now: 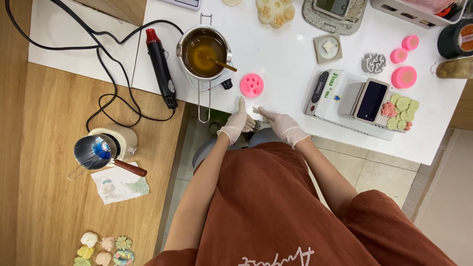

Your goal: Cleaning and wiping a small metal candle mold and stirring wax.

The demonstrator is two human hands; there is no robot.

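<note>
**A:** The fingers [241, 104] of my left hand [238, 123] are stretched nearly straight, pointing away from me at the edge of the white table [295, 54]. They are not curled round anything. The right hand [284, 126] has its forefinger and thumb drawn close together, tips aimed at the left.

**B:** And the bit you're working on?

**A:** A small pale piece [255, 109] sits right between the two sets of gloved fingertips, at the table's near edge. It's too small from here for me to tell whether the right hand truly pinches it or only touches it.

**B:** What stage would you call this?

**A:** My judgement is that I'm fiddling with or cleaning up one little cast piece, close in to my body. The pink round mould [252, 84] lies just beyond the hands. The metal pot [204, 51] of amber liquid, with a stirrer in it, stands near that, to its left.

**B:** What does the next move ask of you?

**A:** A light touch, I think. The piece looks tiny and the gloves dull the feel. I'd keep it over the table, not over the gap at my lap, and away from the black heat gun [160, 69].
</note>
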